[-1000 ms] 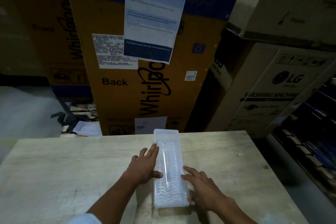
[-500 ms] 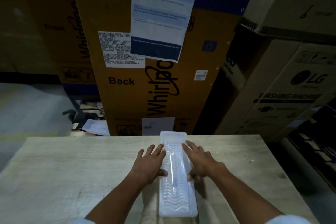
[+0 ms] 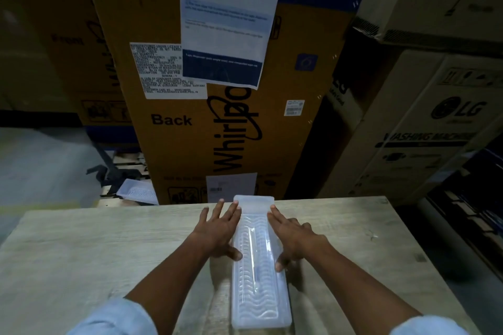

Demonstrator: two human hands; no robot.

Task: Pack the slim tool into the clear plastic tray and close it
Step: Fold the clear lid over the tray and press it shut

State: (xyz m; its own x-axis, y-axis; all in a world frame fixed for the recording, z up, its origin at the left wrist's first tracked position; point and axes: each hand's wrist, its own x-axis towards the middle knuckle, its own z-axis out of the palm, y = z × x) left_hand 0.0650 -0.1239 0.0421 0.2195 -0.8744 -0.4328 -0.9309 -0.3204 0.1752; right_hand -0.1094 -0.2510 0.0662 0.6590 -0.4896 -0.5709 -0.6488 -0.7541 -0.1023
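Note:
A long clear plastic tray [image 3: 258, 299] with a wavy ribbed surface lies lengthwise on the wooden table [image 3: 81, 253], its far end at the table's back edge. A slim tool [image 3: 253, 255] shows faintly through the plastic along the tray's middle. My left hand [image 3: 217, 228] lies flat against the tray's left side, fingers spread, thumb on the tray. My right hand [image 3: 291, 236] presses flat on the tray's right side, thumb on its top. Both hands sit on the tray's far half.
Tall cardboard appliance boxes [image 3: 206, 106] stand right behind the table, with more boxes [image 3: 424, 128] at the right. Another clear tray [image 3: 137, 193] lies on the floor pallet at the left. Dark shelving [image 3: 473, 215] runs along the right of the table.
My right hand moved from the tray's near right corner up to its far half. Both hands then slid farther along the tray's sides. The camera tipped down and closer.

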